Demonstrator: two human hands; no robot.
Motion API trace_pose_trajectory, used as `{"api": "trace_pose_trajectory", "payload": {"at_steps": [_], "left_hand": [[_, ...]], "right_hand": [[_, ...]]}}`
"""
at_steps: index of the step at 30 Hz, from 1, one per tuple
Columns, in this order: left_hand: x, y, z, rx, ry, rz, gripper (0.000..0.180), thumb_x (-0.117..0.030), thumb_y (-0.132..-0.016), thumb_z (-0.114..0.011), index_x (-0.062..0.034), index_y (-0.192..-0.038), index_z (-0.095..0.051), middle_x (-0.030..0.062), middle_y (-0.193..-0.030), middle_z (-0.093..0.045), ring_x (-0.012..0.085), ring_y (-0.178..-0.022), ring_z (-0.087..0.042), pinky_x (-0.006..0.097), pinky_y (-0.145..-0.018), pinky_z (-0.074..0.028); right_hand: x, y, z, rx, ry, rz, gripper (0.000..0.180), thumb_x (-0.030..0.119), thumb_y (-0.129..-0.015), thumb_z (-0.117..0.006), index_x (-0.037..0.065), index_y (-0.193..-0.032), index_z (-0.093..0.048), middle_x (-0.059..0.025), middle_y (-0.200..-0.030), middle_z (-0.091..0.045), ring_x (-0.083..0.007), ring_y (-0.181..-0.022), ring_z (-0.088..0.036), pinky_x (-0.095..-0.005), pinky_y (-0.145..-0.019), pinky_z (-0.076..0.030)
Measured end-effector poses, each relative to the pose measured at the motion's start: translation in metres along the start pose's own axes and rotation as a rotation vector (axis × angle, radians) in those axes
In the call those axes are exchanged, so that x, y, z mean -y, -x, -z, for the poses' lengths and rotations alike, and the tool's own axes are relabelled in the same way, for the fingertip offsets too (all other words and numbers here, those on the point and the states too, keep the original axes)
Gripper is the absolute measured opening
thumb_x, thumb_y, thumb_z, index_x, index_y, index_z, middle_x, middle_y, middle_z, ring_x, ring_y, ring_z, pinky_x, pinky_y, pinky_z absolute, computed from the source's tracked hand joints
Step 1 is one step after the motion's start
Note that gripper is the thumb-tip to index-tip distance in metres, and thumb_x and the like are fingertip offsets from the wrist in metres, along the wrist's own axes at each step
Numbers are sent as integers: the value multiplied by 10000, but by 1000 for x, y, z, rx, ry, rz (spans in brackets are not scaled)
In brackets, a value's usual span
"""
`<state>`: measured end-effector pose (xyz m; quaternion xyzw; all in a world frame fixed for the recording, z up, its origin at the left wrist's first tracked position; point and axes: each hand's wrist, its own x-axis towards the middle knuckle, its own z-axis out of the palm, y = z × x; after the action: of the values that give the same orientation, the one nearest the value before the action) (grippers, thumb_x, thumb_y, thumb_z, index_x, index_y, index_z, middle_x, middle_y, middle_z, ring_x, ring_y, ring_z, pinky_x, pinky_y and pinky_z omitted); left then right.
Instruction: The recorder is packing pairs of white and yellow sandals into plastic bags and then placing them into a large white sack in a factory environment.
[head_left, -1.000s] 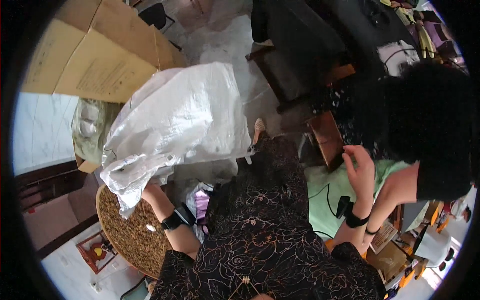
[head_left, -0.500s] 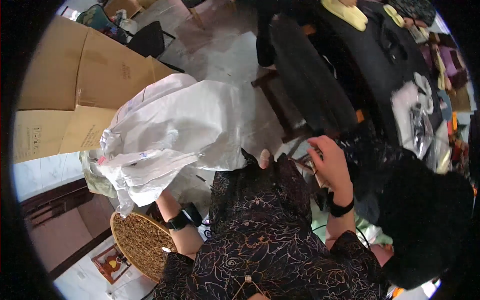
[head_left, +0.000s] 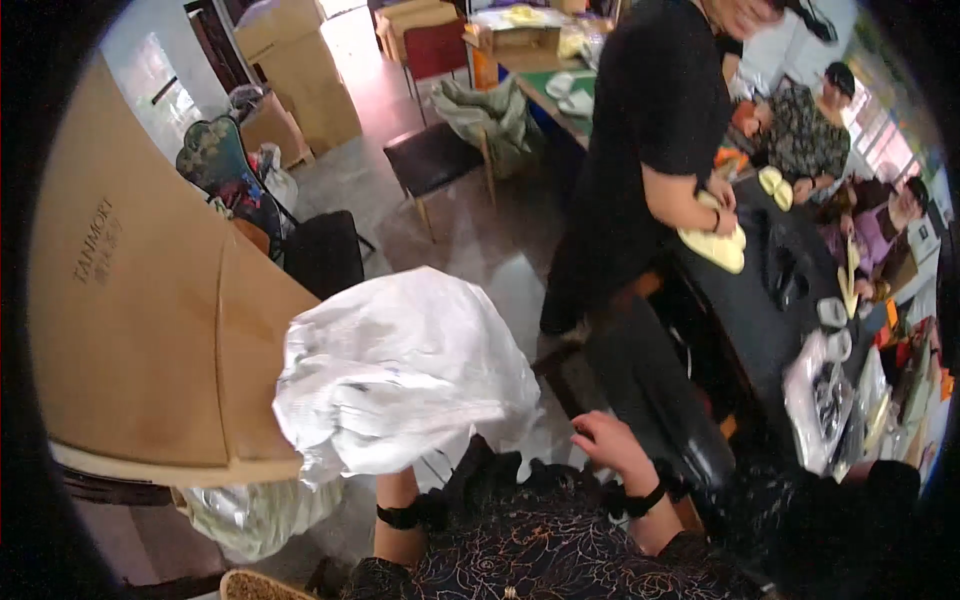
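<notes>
A large crumpled white sack (head_left: 410, 370) bulges in front of me, left of the middle, and looks like woven plastic. My left forearm, with a black band at the wrist, runs up beneath its near edge. The sack covers my left hand, so its fingers are hidden. To the right of the sack, apart from it, my right hand (head_left: 618, 448) is raised above my lap. Its fingers are loosely bent and apart, with nothing between them. A black band circles that wrist too. Nearest to this hand is a long black padded seat (head_left: 655, 385).
Tall cardboard boxes (head_left: 130, 330) stand close on my left, with a pale green bag (head_left: 255, 520) below. A dark table (head_left: 715, 290) at the right holds yellow slippers (head_left: 715, 245) and clear plastic bags (head_left: 820, 400). A co-worker in black (head_left: 650, 130) stands at it; others sit beyond. Chairs (head_left: 435, 165) stand farther back.
My view has tilted up, so the co-workers and the far room now show. The sack has bunched up into a rounder shape. My right hand's fingers are more bent.
</notes>
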<state>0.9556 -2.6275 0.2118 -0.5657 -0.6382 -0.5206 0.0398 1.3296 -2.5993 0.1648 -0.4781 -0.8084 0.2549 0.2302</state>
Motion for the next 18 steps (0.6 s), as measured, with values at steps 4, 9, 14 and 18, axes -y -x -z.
{"api": "trace_pose_trajectory", "payload": {"at_steps": [4,9,14,18], "left_hand": [[-26,47,1,43,-27,-54,427,-253,-986,-465,-49,-1360,-425,92,-1350,-470,234,-1192,-477,390,-972,-442],[-38,86,-19,232,-94,-33,436,-246,-991,-456,-58,-1381,-404,91,-1384,-447,240,-1237,-457,396,-1006,-429],[39,-54,-73,390,-198,-20,445,-239,-996,-446,-68,-1402,-382,91,-1417,-425,246,-1281,-436,401,-1039,-417],[71,-146,-108,450,-189,83,448,-234,-996,-447,-71,-1407,-378,91,-1427,-420,249,-1295,-432,404,-1051,-413]], "right_hand": [[18,-10,11,-76,38,35,329,248,-834,-666,76,-1109,-612,-143,-1039,-620,-351,-980,-591,-430,-819,-491],[-25,17,0,-74,90,-7,342,258,-832,-666,76,-1116,-609,-148,-1037,-611,-348,-988,-587,-425,-833,-487],[-75,-143,-12,44,150,-123,370,288,-826,-667,75,-1126,-625,-126,-1006,-631,-311,-995,-600,-389,-850,-491],[-88,-256,-13,104,154,-205,567,353,-798,-714,39,-1238,-544,-180,-1151,-586,-344,-1070,-573,-410,-898,-476]]}}
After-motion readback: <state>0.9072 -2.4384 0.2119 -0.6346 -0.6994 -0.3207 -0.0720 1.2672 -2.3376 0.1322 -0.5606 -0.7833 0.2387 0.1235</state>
